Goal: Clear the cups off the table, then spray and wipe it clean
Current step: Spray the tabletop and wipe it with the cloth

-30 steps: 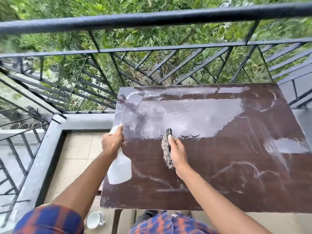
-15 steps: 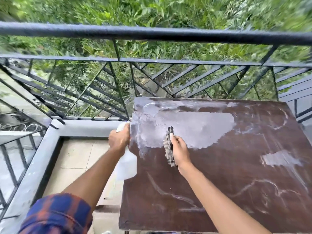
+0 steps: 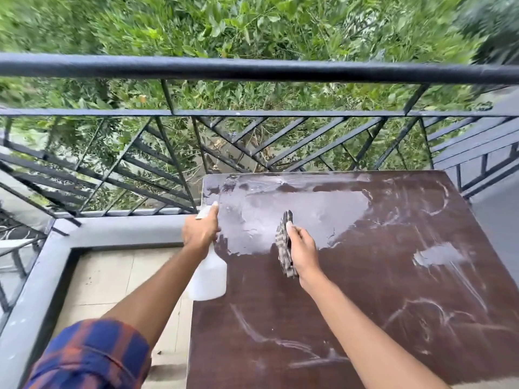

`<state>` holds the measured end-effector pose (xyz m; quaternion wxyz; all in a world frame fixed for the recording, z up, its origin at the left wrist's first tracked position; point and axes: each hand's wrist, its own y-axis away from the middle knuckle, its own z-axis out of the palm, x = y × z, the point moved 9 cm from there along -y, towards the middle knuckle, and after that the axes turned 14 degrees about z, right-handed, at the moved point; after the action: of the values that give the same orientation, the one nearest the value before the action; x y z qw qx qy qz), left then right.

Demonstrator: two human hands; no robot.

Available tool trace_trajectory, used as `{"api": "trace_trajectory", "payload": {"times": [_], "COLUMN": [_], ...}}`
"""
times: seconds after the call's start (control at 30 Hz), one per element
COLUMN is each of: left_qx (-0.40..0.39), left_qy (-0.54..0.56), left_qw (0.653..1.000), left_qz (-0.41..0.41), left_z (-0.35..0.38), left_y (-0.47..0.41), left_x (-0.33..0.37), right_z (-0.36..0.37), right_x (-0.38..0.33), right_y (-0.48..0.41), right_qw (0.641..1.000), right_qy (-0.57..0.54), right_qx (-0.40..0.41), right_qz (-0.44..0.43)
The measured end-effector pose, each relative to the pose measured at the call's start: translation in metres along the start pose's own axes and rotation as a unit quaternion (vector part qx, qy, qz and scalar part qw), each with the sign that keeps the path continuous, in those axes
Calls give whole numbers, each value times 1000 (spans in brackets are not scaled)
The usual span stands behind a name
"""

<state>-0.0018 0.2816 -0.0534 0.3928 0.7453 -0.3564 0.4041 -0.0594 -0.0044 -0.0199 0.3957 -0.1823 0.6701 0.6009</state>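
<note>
Apparently little has changed: the left hand [image 3: 200, 231] still grips the spray bottle [image 3: 210, 276] beside the wet desk [image 3: 365, 304], the right hand [image 3: 302, 248] still clutches the cloth [image 3: 284, 245], so wiping remains.

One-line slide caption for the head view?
Left hand holds a white spray bottle at the edge of the wet brown table; right hand grips a cloth over it.

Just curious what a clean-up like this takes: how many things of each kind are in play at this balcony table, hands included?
left hand and right hand: 2
spray bottle: 1
cloth: 1
table: 1
cups in view: 0
Total: 5
</note>
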Motion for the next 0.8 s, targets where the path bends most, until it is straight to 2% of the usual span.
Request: {"api": "trace_trajectory", "payload": {"times": [0.17,0.33,0.47,0.63,0.8], "left_qx": [-8,-95,-76,-107,-99], "left_qy": [-4,14,14,13,24], "left_qw": [1000,994,995,992,994], "left_qz": [-12,57,59,59,43], "left_z": [30,88,124,169,194], "left_y": [-14,17,31,42,48], "left_x": [-16,34,47,54,60], "right_z": [-24,-52,-81,-112,-131], "right_x": [-1,-5,-15,-25,-28], "right_y": [-17,-42,-58,-71,-85], "right_qw": [1000,1000,999,999,999], "right_qy": [-1,-17,-30,-31,-31], "right_qx": [3,-4,6,23,33], "right_qz": [10,20,20,18,22]}}
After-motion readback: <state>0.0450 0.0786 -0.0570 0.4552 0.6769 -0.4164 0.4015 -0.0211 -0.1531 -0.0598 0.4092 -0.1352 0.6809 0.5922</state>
